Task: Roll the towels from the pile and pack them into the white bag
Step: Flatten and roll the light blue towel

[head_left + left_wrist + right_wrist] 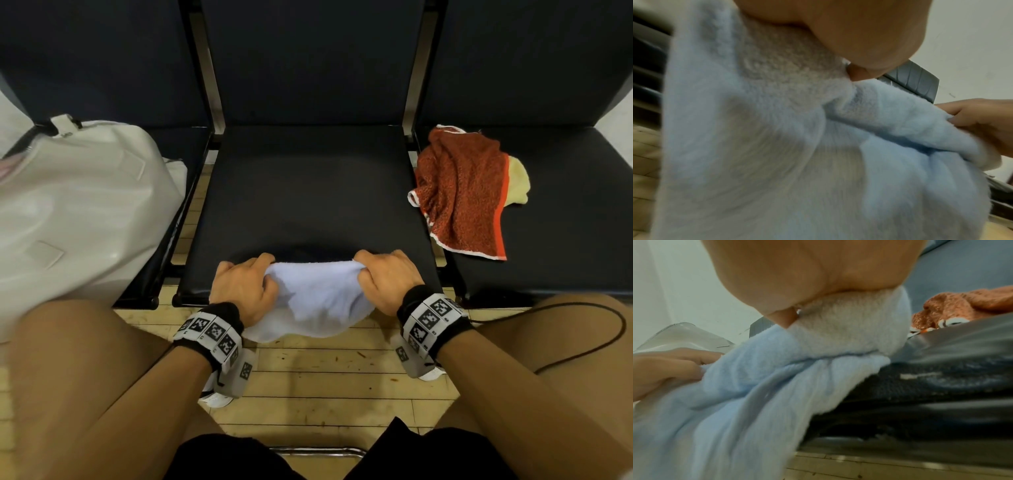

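I hold the light blue towel (317, 301) with both hands at the front edge of the middle seat (308, 192). My left hand (245, 289) has its fingers curled around the left end of the towel, and my right hand (388, 279) grips the right end in the same way. The upper edge of the towel lies on the seat between the two hands, and the rest hangs down over the front edge, above the wooden floor (325, 373). In the left wrist view the towel (766, 146) fills most of the picture and the other hand is seen pinching its far end. In the right wrist view the towel (756, 386) is bunched under the palm.

The white bag (82, 205) lies on the seat to my left, well apart from the towel. On the seat to my right there is the pile: a crumpled red towel (462, 192) on top of a pale yellow towel (519, 183), which shows only at one side.
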The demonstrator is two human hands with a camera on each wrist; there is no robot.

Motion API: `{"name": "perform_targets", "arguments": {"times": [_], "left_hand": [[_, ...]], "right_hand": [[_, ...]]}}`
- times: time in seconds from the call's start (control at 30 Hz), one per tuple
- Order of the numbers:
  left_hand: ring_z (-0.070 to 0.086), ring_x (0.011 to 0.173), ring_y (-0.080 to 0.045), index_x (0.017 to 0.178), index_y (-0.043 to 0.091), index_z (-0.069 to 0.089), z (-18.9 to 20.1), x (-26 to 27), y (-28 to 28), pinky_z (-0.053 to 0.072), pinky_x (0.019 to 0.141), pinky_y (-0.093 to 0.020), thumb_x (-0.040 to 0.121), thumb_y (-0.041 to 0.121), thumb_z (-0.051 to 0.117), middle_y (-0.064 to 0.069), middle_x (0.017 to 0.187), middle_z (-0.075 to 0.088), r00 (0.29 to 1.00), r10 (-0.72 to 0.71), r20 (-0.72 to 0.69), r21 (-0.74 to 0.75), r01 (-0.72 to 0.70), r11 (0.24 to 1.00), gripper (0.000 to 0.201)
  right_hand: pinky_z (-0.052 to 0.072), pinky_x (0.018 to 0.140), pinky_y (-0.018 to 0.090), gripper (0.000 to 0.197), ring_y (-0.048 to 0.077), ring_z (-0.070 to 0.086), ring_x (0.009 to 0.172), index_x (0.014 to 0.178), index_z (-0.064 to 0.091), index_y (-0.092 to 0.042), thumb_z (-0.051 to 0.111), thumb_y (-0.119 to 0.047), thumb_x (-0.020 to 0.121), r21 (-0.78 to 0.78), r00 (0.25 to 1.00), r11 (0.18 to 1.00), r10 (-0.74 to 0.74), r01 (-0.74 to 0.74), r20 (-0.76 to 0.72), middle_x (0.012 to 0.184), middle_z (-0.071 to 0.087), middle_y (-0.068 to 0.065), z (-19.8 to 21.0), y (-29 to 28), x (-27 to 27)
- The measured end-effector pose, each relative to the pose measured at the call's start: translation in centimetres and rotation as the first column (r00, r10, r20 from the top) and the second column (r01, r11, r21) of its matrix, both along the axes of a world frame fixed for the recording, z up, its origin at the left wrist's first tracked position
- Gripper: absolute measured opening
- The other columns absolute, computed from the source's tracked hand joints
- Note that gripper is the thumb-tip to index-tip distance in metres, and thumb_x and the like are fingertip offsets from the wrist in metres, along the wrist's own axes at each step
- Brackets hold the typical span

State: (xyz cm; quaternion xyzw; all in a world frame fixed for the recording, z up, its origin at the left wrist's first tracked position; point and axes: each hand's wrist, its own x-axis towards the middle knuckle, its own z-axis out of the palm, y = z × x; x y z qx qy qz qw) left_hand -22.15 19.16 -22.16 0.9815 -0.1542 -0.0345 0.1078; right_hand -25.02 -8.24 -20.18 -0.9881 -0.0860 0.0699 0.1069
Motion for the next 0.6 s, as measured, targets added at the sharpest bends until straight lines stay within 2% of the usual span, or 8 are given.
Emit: {"name": "perform_targets", "arguments": {"times": [0.1,0.2,0.3,0.37,0.43,0.5,0.53,0.6], "left_hand": [[0.059,0.09,-0.016,0.124,0.027,0.051,-0.4,0.0,0.0,0.036,0.094,-0.037,0.095,0.038,0.041,0.006,0.104,0.062,1.0,0.004,-0.012,0.037,-0.003,0.999,0.032],[0.057,0.103,-0.018,0.125,0.028,0.052,-0.6,-0.1,-0.2,0.036,0.099,-0.039,0.1,0.036,0.04,0.005,0.112,0.06,1.0,0.011,0.007,0.062,-0.011,0.998,0.029],[0.053,0.111,-0.022,0.125,0.026,0.053,-0.7,0.2,-0.1,0.039,0.099,-0.043,0.1,0.033,0.047,0.001,0.121,0.056,0.997,0.04,0.058,0.058,-0.044,0.997,0.026],[0.053,0.103,-0.025,0.113,0.024,0.059,-0.6,0.4,-0.1,0.044,0.09,-0.044,0.096,0.029,0.059,-0.002,0.114,0.057,0.991,0.038,0.129,0.071,-0.047,0.996,0.018],[0.053,0.089,-0.022,0.101,0.023,0.061,-0.4,0.5,-0.3,0.048,0.076,-0.039,0.092,0.022,0.066,0.0,0.101,0.056,0.991,0.014,0.131,0.109,-0.028,0.994,0.011],[0.053,0.088,-0.019,0.104,0.022,0.061,-0.2,0.4,-0.4,0.049,0.072,-0.035,0.095,0.021,0.061,0.002,0.1,0.056,0.994,0.018,0.105,0.115,-0.03,0.993,0.009],[0.054,0.093,-0.019,0.11,0.023,0.061,-0.2,0.3,-0.5,0.05,0.077,-0.035,0.098,0.024,0.054,0.003,0.105,0.057,0.996,0.028,0.09,0.112,-0.038,0.993,0.014],[0.053,0.108,-0.02,0.124,0.024,0.057,-0.2,-0.1,-0.6,0.046,0.092,-0.038,0.1,0.033,0.042,0.003,0.119,0.058,0.997,0.043,0.063,0.118,-0.05,0.992,0.031]], "right_hand": [[0.042,0.062,0.032,0.015,0.022,0.056,0.065,0.1,0.049,-0.024,0.04,-0.028,0.088,0.06,0.997,0.997,-0.044,0.048,-0.062,0.073,0.058,-0.004,-0.3,-0.1,-0.1],[0.045,0.067,0.033,0.013,0.021,0.056,0.072,0.099,0.048,-0.027,0.045,-0.03,0.087,0.078,0.994,0.993,-0.088,0.093,-0.062,0.081,0.055,-0.007,-0.5,-0.2,0.0],[0.042,0.077,0.036,0.008,0.021,0.053,0.086,0.094,0.054,-0.024,0.053,-0.026,0.087,-0.009,0.993,0.997,-0.075,0.076,0.088,0.087,0.059,-0.005,-1.1,-0.4,0.3],[0.037,0.076,0.034,0.013,0.021,0.052,0.087,0.087,0.061,-0.023,0.065,-0.014,0.079,-0.095,0.98,0.991,-0.073,0.092,0.184,0.089,0.062,-0.005,-1.5,-0.6,0.5],[0.035,0.074,0.033,0.021,0.022,0.052,0.086,0.081,0.066,-0.021,0.07,-0.004,0.069,-0.16,0.98,0.984,-0.043,0.074,0.192,0.088,0.064,-0.005,-1.7,-0.2,0.5],[0.039,0.081,0.033,0.017,0.022,0.053,0.094,0.089,0.069,-0.02,0.062,-0.008,0.08,-0.189,0.992,0.981,-0.015,0.039,0.128,0.094,0.066,-0.004,-1.8,0.5,0.2],[0.04,0.085,0.033,0.016,0.021,0.052,0.098,0.094,0.068,-0.019,0.055,-0.014,0.086,-0.181,0.995,0.983,-0.01,0.028,0.1,0.097,0.066,-0.003,-1.8,0.8,0.1],[0.041,0.089,0.033,0.023,0.02,0.052,0.1,0.099,0.065,-0.019,0.045,-0.027,0.091,-0.114,0.996,0.993,-0.02,0.03,0.088,0.102,0.065,-0.003,-1.7,1.0,-0.4]]}}
